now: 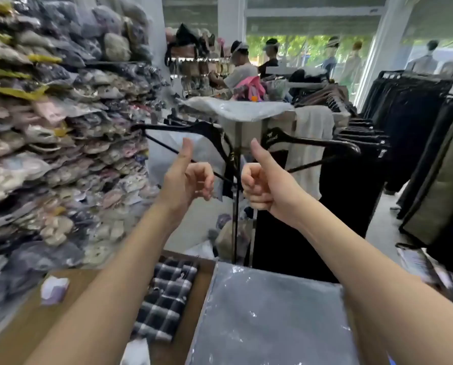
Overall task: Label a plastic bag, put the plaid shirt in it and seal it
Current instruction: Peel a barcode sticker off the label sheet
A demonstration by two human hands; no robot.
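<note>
The folded black-and-white plaid shirt [164, 296] lies on the brown table [35, 320], partly under my left forearm. To its right a stack of clear plastic bags [267, 322] lies flat on the table. My left hand [187, 180] and my right hand [262, 184] are raised side by side well above the table, each a closed fist with the thumb pointing up. Neither hand holds anything.
A tall wall of bagged clothes [56, 133] fills the left. A rack with black hangers [207, 133] stands just behind my hands. Dark garments hang on racks [409, 143] at the right. A small white-purple scrap [54, 289] lies on the table. People stand further back.
</note>
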